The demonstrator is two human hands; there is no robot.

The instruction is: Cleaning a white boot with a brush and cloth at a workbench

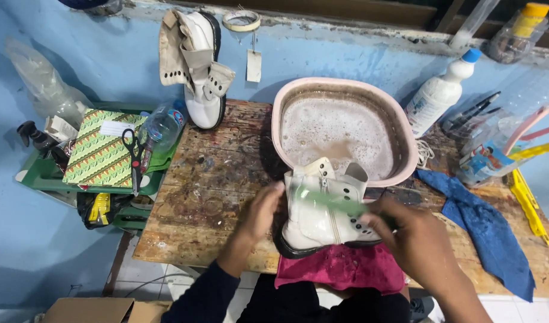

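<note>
I am bracing a white lace-up boot in the lower centre of the frame, where it is lying on its side on a magenta cloth at the near edge of a worn wooden table. My left hand is cupping the boot's heel end, fingers curled together against the leather. My right hand is closing around a green brush, which is blurring as it is crossing the boot's side by the zip; I cannot tell exactly how those fingers are sitting on the handle.

Just behind the boot, touching or nearly touching its open top, a pink basin of foamy, murky water is sitting in the middle of the frame. I judge that a hard push could be shoving the boot into the basin's wall and slopping water over the table. The wet leather could also be slipping out from under my left hand, since only the cloth is steadying it. Bristles could be snagging the zip or the eyelets.

The second boot is standing against the blue wall at upper left. A blue rag is lying at right, scissors at left.
</note>
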